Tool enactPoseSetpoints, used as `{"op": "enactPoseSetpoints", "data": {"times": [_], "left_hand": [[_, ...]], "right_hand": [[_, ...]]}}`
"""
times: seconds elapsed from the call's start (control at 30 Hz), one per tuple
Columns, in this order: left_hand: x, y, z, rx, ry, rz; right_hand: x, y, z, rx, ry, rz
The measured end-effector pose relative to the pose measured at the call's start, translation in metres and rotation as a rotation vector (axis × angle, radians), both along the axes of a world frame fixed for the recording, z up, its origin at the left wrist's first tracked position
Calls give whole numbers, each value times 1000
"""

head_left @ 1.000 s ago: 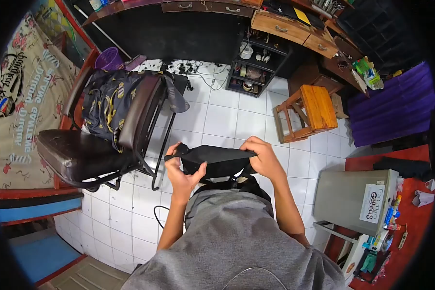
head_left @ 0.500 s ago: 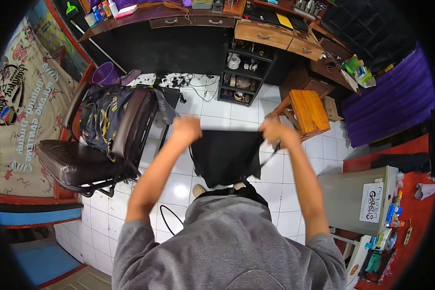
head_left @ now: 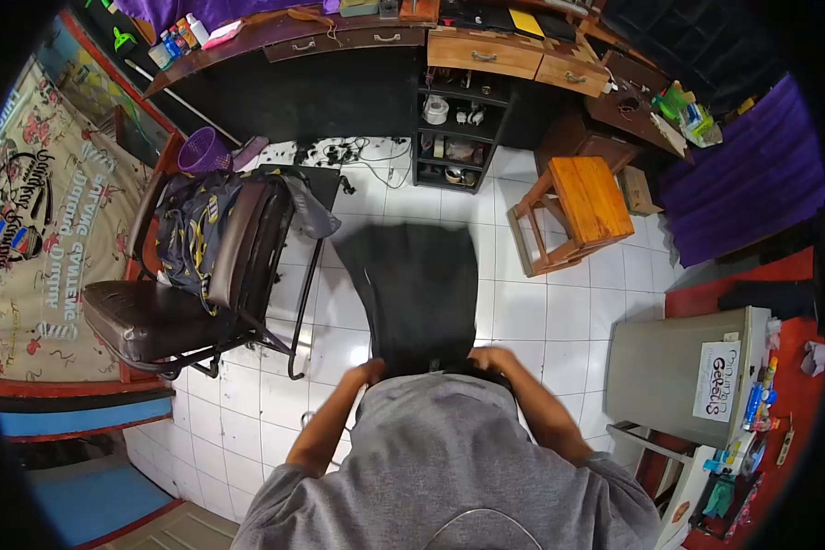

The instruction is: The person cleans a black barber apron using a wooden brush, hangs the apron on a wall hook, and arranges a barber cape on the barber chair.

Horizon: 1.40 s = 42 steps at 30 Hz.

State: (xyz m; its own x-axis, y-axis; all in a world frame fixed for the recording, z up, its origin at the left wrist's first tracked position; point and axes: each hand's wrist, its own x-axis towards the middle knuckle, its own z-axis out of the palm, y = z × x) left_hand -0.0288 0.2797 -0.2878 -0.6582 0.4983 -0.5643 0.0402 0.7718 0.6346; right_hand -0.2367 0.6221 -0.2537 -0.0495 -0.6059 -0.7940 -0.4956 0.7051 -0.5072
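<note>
A black apron (head_left: 422, 284) stretches forward from my waist over the tiled floor, its far edge lifted and flared. My left hand (head_left: 367, 371) is closed at its near left side, by my waist. On the opposite side, my right hand (head_left: 490, 358) is also closed on the black cloth near the hem of my grey shirt. The fingertips of both hands are partly hidden.
A brown chair (head_left: 128, 321) with a patterned cloth (head_left: 192, 229) stands left. A wooden stool (head_left: 591, 202) and a grey fridge (head_left: 669, 367) are on the right. Ahead are a black shelf (head_left: 449, 147), cables and hair clippings on the floor.
Both hands have come down and back from in front of me to my waist. The black apron, earlier hanging between them, now spreads outward from my waist.
</note>
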Motion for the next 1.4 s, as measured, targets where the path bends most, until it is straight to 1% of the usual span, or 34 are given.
{"op": "enactPoseSetpoints", "data": {"times": [0.03, 0.07, 0.1, 0.13, 0.17, 0.2, 0.23, 0.27, 0.3, 0.33, 0.37, 0.4, 0.43, 0.47, 0.53, 0.57, 0.6, 0.67, 0.7, 0.73, 0.77, 0.8, 0.83, 0.87, 0.93, 0.97, 1.03, 1.1, 1.17, 1.2, 1.23, 1.3, 1.33, 1.4], "left_hand": [[2, 18, 79, -56, -24, 355], [-8, 15, 94, -100, 27, 365], [1, 17, 99, -140, 51, 365], [0, 18, 113, -131, 45, 361], [-19, 13, 128, -127, 56, 360], [-36, 6, 130, -212, 136, 255], [-62, -2, 168, -117, 146, 334], [-69, -19, 152, -28, 410, 427], [-94, -34, 174, -43, 503, 350], [-119, -31, 245, -104, 481, 448], [-143, -41, 279, -167, 698, 398], [-164, -50, 320, -215, 840, 387], [-179, -43, 379, -169, 942, 505], [-184, -35, 427, -256, 998, 643], [-180, -6, 501, -220, 1181, 831], [-178, 2, 516, -182, 1299, 840], [-177, 11, 512, -115, 1419, 831], [-176, 29, 485, -19, 1683, 783], [-178, 35, 440, 15, 1831, 738], [-167, 45, 381, 6, 1738, 754], [-146, 58, 305, 71, 1355, 802], [-125, 60, 222, -124, 740, 751], [-93, 56, 133, -323, 95, 437], [-48, 47, 63, -199, -147, 167], [-15, 50, 86, 111, 61, 310], [-4, 41, 25, 160, -68, 377], [-17, 33, 20, 44, 60, 107], [-61, 35, 117, 43, -230, 307], [-93, -7, 107, 98, 279, -39], [-120, -9, 206, 6, 364, -35], [-140, -25, 241, -25, 424, 38], [-178, -57, 309, -81, 534, 193], [-185, -45, 388, -208, 642, 352], [-182, -31, 471, -106, 948, 703]], "right_hand": [[13, 0, 15, 17, -54, -172], [14, -3, 26, -48, -92, -364], [14, -9, 44, -108, -94, -449], [14, -11, 70, -309, 159, -179], [2, -25, 100, -222, 232, -65], [-17, -32, 106, -221, 185, -178], [-30, -32, 108, -212, 125, -290], [-50, -31, 97, -479, 358, -226], [-82, -45, 122, -358, 392, -35], [-96, -65, 220, -241, 355, -93], [-113, -66, 258, -372, 507, -159], [-126, -75, 324, -381, 487, -213], [-131, -79, 374, -481, 589, -288], [-136, -78, 409, -772, 700, -309], [-133, -77, 463, -1242, 937, -404], [-124, -78, 480, -1330, 1004, -527], [-107, -81, 486, -1348, 998, -708], [-88, -81, 458, -1440, 1266, -844], [-89, -81, 405, -1507, 1554, -784], [-91, -72, 322, -1360, 1692, -654], [-78, -60, 240, -1061, 1454, -609], [-55, -41, 156, -388, 866, -480], [-33, -8, 86, 8, 360, -163], [-2, 26, 45, 121, 101, -60], [38, 58, 16, -113, 119, -261], [43, 57, 20, -221, 144, -323], [31, 34, 90, -108, 71, -351], [6, 18, 98, -39, 62, -433], [-41, 0, 98, -170, 211, -259], [-63, -16, 146, -239, 186, -387], [-84, -34, 197, -316, 159, -508], [-120, -61, 282, -550, 340, -460], [-118, -73, 347, -719, 424, -532], [-111, -83, 419, -1171, 648, -610]]}}
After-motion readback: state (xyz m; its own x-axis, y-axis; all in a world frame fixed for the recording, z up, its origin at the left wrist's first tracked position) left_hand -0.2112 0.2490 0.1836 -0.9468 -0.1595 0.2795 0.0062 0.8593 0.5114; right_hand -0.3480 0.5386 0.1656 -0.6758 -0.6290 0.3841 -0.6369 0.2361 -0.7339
